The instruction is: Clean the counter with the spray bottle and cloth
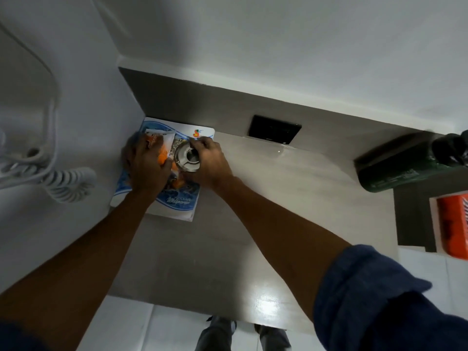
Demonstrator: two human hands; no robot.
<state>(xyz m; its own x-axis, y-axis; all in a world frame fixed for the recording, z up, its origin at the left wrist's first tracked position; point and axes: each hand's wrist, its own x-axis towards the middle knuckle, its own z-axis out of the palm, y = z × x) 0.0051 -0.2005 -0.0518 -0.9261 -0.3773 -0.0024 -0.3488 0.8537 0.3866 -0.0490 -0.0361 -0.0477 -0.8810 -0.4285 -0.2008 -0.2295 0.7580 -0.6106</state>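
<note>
The grey counter (266,224) runs into a white wall corner. In that corner lies a blue and white booklet (177,206). My left hand (144,168) rests on the booklet, fingers curled over small orange and white packets (162,148). Just to the right, my right hand (212,165) grips a round metal dish (188,158) by its rim, on top of the booklet. A dark green bottle (395,171), blurred, lies on the counter's far right end, an arm's length from both hands.
A black wall plate (274,130) sits in the grey backsplash. A white coiled cord (63,183) hangs on the left wall. An orange box (453,226) sits at the right edge. White floor tiles and my feet (243,333) show below the counter's front edge.
</note>
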